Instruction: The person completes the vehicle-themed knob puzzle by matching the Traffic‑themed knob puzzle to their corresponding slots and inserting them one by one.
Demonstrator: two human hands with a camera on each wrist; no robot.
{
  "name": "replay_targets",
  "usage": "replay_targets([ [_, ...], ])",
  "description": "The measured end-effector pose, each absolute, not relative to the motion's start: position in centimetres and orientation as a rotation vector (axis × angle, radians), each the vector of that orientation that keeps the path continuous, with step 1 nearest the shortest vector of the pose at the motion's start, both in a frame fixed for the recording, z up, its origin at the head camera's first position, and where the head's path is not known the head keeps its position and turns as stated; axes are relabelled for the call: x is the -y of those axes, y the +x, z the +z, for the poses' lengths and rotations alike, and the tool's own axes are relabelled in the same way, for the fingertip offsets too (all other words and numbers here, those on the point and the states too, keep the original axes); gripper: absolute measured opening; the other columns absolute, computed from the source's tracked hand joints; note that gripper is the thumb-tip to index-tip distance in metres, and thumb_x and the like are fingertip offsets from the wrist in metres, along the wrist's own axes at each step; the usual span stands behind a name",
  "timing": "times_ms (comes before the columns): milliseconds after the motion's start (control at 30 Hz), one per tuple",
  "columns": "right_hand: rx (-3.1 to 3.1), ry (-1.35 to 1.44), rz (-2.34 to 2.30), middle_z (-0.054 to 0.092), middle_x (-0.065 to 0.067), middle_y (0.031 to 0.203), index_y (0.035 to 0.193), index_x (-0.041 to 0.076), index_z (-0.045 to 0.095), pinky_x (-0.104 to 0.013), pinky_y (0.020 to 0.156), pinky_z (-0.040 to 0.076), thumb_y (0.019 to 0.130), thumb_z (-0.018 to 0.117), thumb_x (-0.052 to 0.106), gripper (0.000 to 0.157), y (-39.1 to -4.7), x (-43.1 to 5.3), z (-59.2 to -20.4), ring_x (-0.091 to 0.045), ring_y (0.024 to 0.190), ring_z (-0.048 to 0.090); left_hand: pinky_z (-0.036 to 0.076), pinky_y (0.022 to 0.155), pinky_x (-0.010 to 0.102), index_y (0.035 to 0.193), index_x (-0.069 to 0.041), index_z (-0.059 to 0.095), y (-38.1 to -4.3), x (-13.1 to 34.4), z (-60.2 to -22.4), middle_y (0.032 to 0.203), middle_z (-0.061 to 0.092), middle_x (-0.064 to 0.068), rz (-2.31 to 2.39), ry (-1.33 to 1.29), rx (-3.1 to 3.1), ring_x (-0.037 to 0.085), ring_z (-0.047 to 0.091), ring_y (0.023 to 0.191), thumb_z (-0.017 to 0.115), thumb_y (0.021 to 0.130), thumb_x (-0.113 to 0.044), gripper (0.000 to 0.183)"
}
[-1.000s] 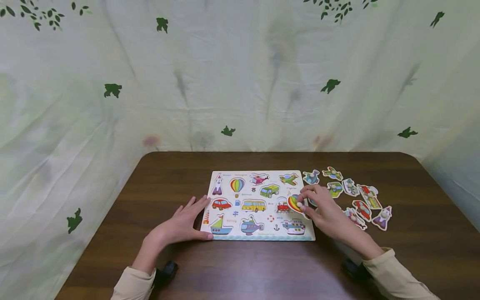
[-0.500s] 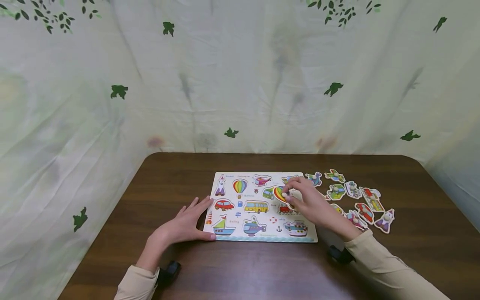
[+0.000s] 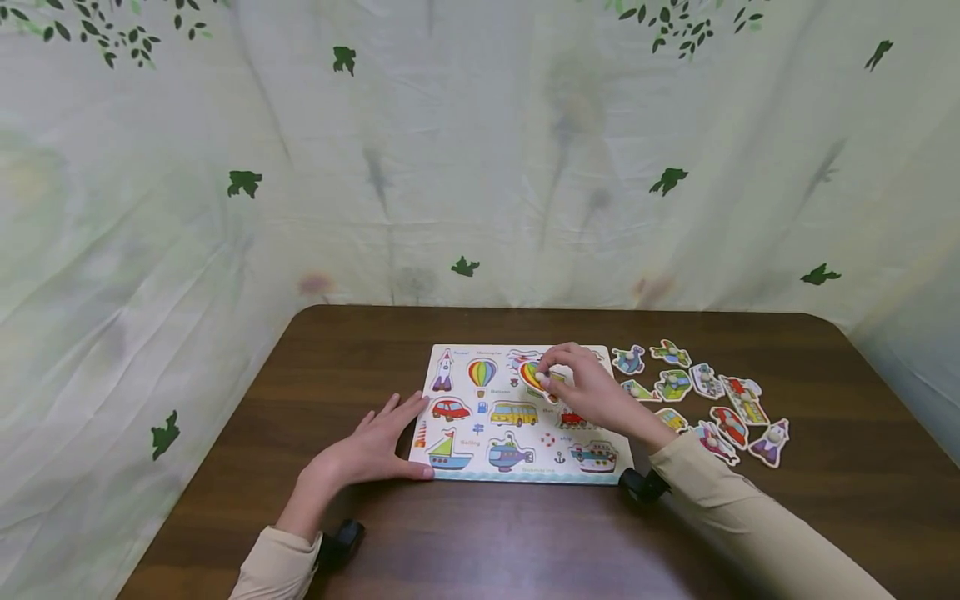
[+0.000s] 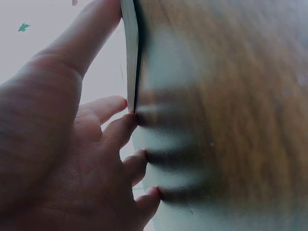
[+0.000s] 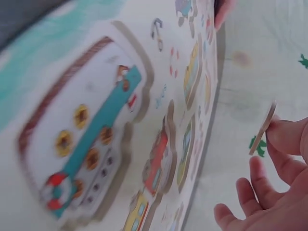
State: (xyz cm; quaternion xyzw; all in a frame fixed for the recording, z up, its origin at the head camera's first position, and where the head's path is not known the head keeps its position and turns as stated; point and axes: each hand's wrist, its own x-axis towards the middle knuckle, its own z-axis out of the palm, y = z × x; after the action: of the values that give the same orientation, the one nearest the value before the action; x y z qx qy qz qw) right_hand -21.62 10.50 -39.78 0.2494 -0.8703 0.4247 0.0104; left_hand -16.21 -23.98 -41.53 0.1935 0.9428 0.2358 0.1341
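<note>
red, yellow and green stripes mark the balloon piece (image 3: 528, 375), pinched by its pale knob (image 3: 542, 378) in the right hand (image 3: 588, 390) above the puzzle board (image 3: 487, 476); it has just moved left, closer to the printed balloon (image 3: 482, 372) but not yet over it. the left hand (image 3: 358, 454), fingers extended, touches the board's edge. the piece looks thin and perhaps tilted, its face partly hidden.

Noted a dark brown wood-grain desk (image 3: 862, 492) with rounded far corners and a soft sheen (image 3: 517, 542) on the near part. Observed behind a pale, creased fabric backdrop (image 3: 480, 167) bearing scattered dark green bird-shaped motifs (image 3: 668, 181), leafy sprays (image 3: 682, 32) high up and faint, blurred floral marks (image 3: 315, 284).
</note>
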Motion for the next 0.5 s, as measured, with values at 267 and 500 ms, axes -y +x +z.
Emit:
replay_targets([
  [267,2.745,0.750,1.408,0.055,-0.013,0.124,0.098,0.010,0.067,-0.056,0.100,0.038,0.096,0.065,0.008,0.003,-23.3,-8.8,-39.8,-0.035,0.119,0.048,0.009,0.112,0.066,0.155,-0.010,0.028,-16.3,23.9,-41.6,0.161,0.023,0.011,0.686,0.547,-2.725,0.041,0.008,0.147,0.078,0.075,-0.058,0.106],
  [500,2.796,0.692,1.439,0.054,-0.011,0.125,0.098,0.013,0.068,-0.049,0.098,0.041,0.096,0.064,0.012,0.004,-24.6,-6.9,-39.7,-0.030,0.117,0.047,0.008,0.113,0.064,0.156,-0.011,0.028,-16.2,24.0,-41.6,0.161,0.022,0.010,0.682,0.523,-2.724,0.039,0.008,0.148,0.078,0.075,-0.058,0.106],
])
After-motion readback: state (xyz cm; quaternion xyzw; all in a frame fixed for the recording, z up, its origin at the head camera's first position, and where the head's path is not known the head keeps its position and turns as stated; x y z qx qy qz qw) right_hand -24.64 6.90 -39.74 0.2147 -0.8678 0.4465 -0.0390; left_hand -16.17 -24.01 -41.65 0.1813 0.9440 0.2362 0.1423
